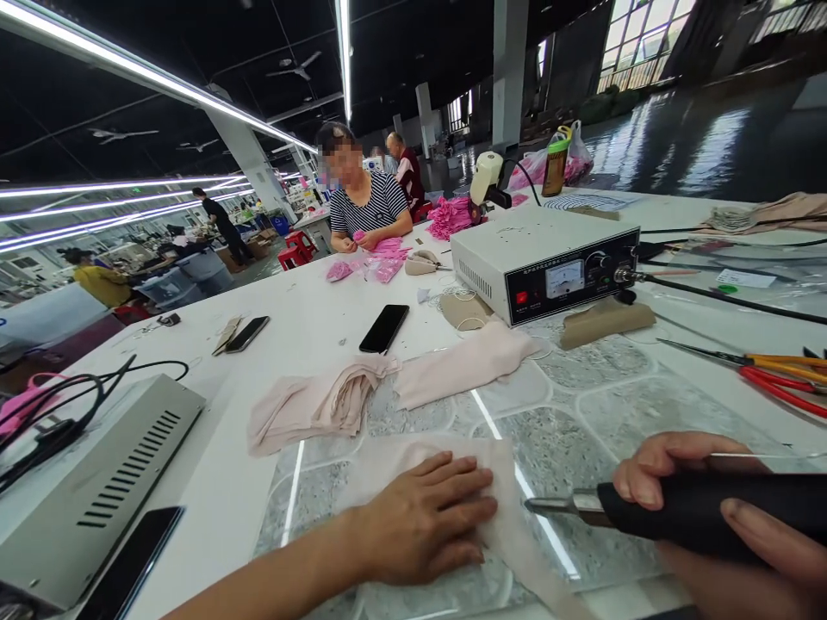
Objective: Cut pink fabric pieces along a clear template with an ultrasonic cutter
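Note:
My left hand (430,517) lies flat with fingers stretched out on a thin pale pink fabric piece (510,525). That fabric rests on a glossy grey patterned tile (556,439). In my right hand (698,482) is a black ultrasonic cutter (685,508), its fingers wrapped round the handle. The metal tip points left and sits just beside the fabric's right edge; whether it touches cannot be told. Beyond my left hand are a folded stack of pale pink fabric pieces (320,405) and a flatter pink piece (462,366).
A white control box (549,258) with a dial stands behind the tile. Scissors (768,366) with orange and red handles lie right. A black phone (384,329) is mid-table; a grey vented box (109,482) stands left. Across the table sits a person in stripes (368,202) handling pink items.

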`<state>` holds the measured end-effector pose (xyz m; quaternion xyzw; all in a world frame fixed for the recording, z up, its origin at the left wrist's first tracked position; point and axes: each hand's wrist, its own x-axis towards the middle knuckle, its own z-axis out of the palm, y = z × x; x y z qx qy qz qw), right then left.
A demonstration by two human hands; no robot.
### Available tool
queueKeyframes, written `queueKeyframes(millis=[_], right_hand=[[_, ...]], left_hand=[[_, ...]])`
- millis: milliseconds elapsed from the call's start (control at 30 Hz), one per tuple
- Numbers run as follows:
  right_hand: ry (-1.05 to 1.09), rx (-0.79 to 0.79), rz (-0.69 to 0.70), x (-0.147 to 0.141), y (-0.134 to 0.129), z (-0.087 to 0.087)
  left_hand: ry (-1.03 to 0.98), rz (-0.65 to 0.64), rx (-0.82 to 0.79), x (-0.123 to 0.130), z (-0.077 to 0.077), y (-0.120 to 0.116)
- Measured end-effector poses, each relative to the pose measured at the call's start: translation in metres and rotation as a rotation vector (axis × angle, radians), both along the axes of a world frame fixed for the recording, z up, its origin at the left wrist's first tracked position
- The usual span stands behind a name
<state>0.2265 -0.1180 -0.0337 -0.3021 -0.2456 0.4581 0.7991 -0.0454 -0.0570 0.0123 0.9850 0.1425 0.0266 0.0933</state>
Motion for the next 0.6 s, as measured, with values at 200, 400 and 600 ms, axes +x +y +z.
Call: queueKeyframes(millis=[200,400,600], right_hand=[[0.037,0.006,0.024,-0.017,0.004,0.021],[-0.005,-0.003,-0.026,-0.019,0.016,0.032],[-0.032,-0.05,-0.08,-0.024,0.022,0.029]], left_hand=[[0.006,-0.01,0.006,-0.005,0.001,0.004],[-0.003,-0.04,0.008,-0.004,0.007,0.007],[-0.062,-0.03,-0.038,0.007,0.012,0.018]])
